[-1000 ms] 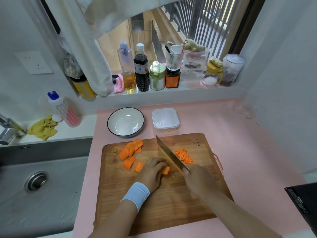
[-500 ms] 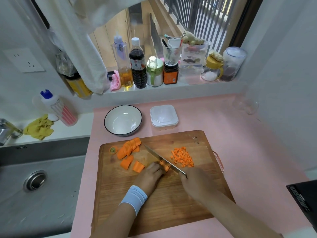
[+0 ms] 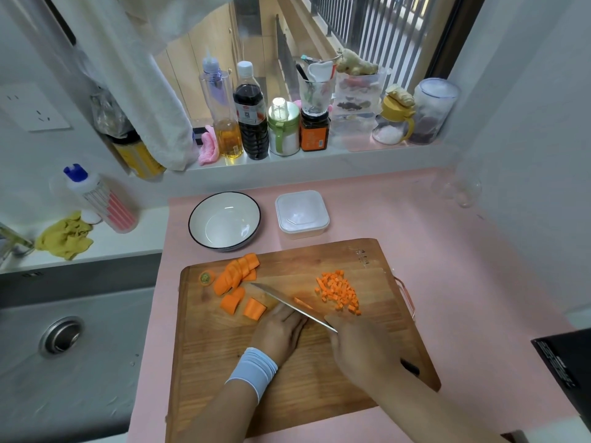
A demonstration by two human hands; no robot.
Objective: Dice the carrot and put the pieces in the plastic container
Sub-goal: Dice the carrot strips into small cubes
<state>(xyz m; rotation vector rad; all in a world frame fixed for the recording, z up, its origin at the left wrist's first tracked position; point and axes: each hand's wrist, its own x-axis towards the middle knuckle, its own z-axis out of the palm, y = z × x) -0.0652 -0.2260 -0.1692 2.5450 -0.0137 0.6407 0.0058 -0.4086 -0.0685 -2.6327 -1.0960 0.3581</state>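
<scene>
On the wooden cutting board (image 3: 287,378) lie thick carrot chunks (image 3: 238,276) at the far left and a heap of small carrot dice (image 3: 339,292) at the right. My right hand (image 3: 358,350) grips a knife (image 3: 287,303) whose blade lies low across the board, down on a carrot piece (image 3: 302,302). My left hand (image 3: 281,334), with a pale wristband, holds that piece down with curled fingers right beside the blade. A clear plastic container (image 3: 302,214) stands closed behind the board.
A white bowl (image 3: 224,220) with a dark rim sits left of the container. A carrot top (image 3: 207,278) lies at the board's left edge. A steel sink (image 3: 64,337) is to the left, bottles and jars (image 3: 252,116) line the window sill, a black box (image 3: 566,372) stands at right.
The knife has dropped from raised to flat against the board through the piece under my left hand. The view has shifted a little; both hands stay in the same spot.
</scene>
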